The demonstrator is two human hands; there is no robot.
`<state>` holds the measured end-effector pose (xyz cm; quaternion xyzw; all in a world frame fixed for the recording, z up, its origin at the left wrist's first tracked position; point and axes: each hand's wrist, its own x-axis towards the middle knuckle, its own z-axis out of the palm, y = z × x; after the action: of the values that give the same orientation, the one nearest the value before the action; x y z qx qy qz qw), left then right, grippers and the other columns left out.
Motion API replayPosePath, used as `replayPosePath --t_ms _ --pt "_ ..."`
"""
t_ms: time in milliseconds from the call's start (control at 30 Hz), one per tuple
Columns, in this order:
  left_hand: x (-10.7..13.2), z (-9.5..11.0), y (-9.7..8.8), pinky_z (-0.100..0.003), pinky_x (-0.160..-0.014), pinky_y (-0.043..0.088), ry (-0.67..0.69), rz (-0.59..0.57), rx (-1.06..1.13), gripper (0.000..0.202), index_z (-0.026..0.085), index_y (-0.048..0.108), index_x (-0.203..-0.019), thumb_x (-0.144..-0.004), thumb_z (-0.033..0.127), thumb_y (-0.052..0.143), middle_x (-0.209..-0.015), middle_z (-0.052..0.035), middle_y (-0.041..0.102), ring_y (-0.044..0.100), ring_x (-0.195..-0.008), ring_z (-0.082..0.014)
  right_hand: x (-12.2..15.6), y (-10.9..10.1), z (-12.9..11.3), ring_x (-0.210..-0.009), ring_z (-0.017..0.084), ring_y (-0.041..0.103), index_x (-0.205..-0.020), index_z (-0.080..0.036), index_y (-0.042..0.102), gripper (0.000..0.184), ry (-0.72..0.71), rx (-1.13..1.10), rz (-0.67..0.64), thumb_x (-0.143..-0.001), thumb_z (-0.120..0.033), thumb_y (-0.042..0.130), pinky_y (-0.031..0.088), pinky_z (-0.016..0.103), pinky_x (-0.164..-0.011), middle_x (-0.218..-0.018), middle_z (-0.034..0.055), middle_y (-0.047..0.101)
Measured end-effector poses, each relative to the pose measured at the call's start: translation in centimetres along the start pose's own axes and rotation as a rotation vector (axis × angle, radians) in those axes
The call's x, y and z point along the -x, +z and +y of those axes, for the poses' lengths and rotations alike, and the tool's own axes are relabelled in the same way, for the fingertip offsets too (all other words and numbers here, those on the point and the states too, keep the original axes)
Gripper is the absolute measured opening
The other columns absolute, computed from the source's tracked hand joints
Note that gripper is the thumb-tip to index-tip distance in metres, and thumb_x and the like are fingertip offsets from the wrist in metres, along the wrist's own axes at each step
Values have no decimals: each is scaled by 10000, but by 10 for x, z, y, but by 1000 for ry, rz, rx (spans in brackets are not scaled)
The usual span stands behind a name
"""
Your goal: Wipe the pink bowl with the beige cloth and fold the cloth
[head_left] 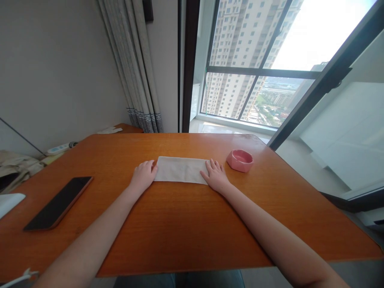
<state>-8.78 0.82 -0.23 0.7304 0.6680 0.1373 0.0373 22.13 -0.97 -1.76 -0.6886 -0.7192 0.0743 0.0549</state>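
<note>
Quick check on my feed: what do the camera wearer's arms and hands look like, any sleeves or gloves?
The left hand and right hand are ungloved. The left forearm and right forearm are bare, with no sleeve, watch, bracelet or cable visible on them.

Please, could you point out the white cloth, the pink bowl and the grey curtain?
White cloth (181, 169): head view, middle of its upper face.
Pink bowl (238, 165): head view, outer wall, near side.
Grey curtain (131, 60): head view, middle of its folds.
</note>
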Motion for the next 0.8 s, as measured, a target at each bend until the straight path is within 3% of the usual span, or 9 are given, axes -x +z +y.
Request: replayPosePath --t_ms 100,233,333,433,500,567,600,700,800 --pt "-1 2 -2 -366 -738 430 -52 -76 28 417 170 627 -876 -827 495 372 -849 -107 666 611 -818 -270 2 1 -3 -1390 340 134 -1431 -125 270 705 16 -12 38 -886 -571 281 107 492 -1106 -1517 153 174" --pt "-5 -3 6 -303 -668 404 -3 -99 189 262 179 586 -751 -735 423 492 -838 -84 633 582 -791 -238 3 0 -3 -1388 325 154 -1393 -139 350 639 -34 -79 93 -895 -536 297 114 500 -1105 -1502 149 227" --pt "-10 -15 4 -267 -607 370 -56 47 365 155 187 522 -723 -733 333 470 -714 -16 571 530 -671 -175 5 -2 -3 -1382 278 198 -1336 -189 431 526 -145 -141 99 -901 -467 331 91 507 -1115 -1478 93 308" --pt "-9 -19 -5 -253 -579 350 -175 280 486 133 198 441 -679 -730 308 496 -626 28 465 456 -598 -140 7 -3 -5 -1369 276 231 -1325 -204 440 536 -242 -162 67 -856 -463 434 84 518 -1116 -1457 76 350" --pt "-2 -6 -10 -249 -598 368 -168 435 561 127 202 431 -720 -745 296 512 -652 31 450 447 -612 -133 7 -2 -8 -1373 284 217 -1342 -205 420 595 -270 -168 60 -831 -506 469 91 517 -1115 -1461 85 342" --pt "8 21 -9 -253 -639 392 -15 506 579 86 205 443 -782 -767 259 508 -721 18 471 460 -657 -136 8 -1 -11 -1373 288 212 -1342 -218 421 622 -290 -171 60 -817 -547 478 93 514 -1114 -1460 88 343" --pt "14 38 -6 -258 -656 401 113 471 568 60 206 452 -807 -773 224 498 -753 8 486 466 -676 -139 8 -1 -12 -1371 290 216 -1337 -224 427 624 -297 -170 62 -811 -556 483 96 514 -1113 -1458 87 346" --pt "27 88 9 -287 -756 421 536 172 460 120 207 485 -829 -754 114 466 -861 -30 534 500 -811 -170 7 -1 -15 -1354 281 253 -1311 -228 449 589 -306 -177 81 -801 -516 505 118 510 -1108 -1439 88 372" --pt "30 116 22 -319 -807 423 683 -12 383 164 204 497 -815 -740 69 443 -883 -48 550 507 -871 -196 7 -2 -14 -1329 268 307 -1301 -199 439 583 -315 -218 99 -776 -436 530 155 498 -1102 -1392 103 432"
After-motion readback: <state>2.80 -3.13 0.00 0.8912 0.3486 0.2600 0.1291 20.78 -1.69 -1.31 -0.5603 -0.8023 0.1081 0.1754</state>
